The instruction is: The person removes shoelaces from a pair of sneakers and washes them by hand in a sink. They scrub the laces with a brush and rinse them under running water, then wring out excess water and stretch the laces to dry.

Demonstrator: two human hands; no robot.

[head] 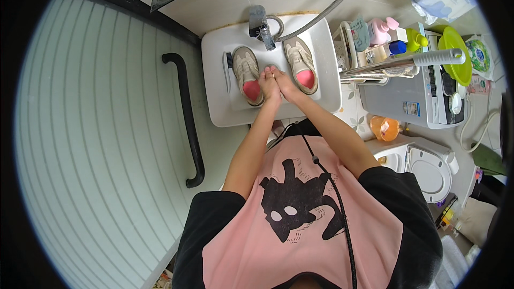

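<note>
Over the middle of a white sink (219, 110), my left hand (270, 84) and my right hand (284, 83) are brought together side by side, fingers towards the faucet (265, 28). Whether anything lies between the palms cannot be told. A beige and grey sneaker (245, 68) with a pink insole lies in the basin just left of my hands. Its mate, another sneaker (299, 58), is on the right, tilted the other way. At the basin's left side is a grey brush (227, 73) with dark bristles. The faucet's spout ends just beyond my fingertips.
A grey hose (341, 0) runs from the faucet up to the right. Right of the sink stand a rack (349, 44) with bottles, a long metal handle (385, 65) and a washing machine (401, 100). A toilet (429, 172) is lower right; a glass door (100, 128) with a black handle is left.
</note>
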